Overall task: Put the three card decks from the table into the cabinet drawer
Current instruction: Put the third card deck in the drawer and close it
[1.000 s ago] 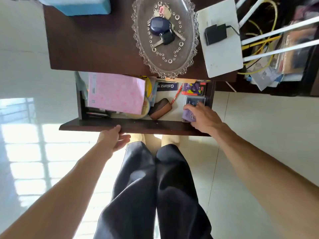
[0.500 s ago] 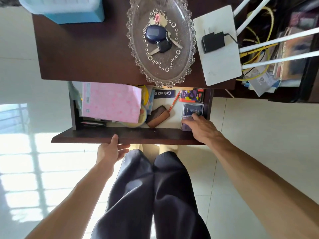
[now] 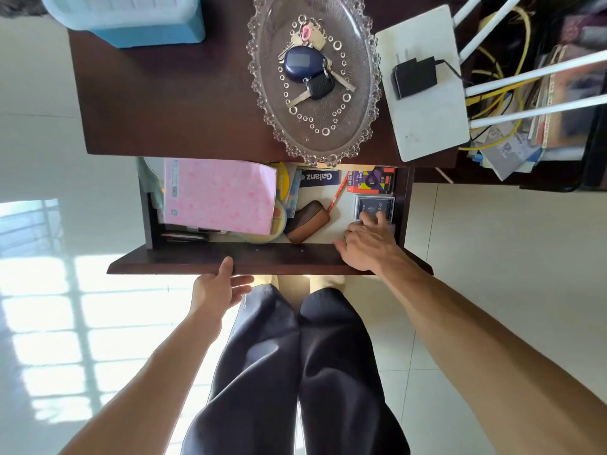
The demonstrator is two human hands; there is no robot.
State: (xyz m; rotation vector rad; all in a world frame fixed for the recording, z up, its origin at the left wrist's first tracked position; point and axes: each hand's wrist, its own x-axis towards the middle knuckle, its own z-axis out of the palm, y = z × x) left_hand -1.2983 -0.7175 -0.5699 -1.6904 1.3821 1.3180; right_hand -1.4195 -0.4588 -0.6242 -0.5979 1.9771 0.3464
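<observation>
- Right hand lies flat in the drawer, fingers spread, tips on the blue deck.
- A deck possibly sits under the palm; unclear.
- Purple deck lies behind.
- Left hand, fingers loosely open, touches the drawer front.

Pale glossy tile floor, grout lines visible on the right. Bright window-grid light patch on the floor at left, glare strong. Dark brown wood desk at top of view, dark shelf unit beside it on the right, cluttered, contents partly blurred.
</observation>
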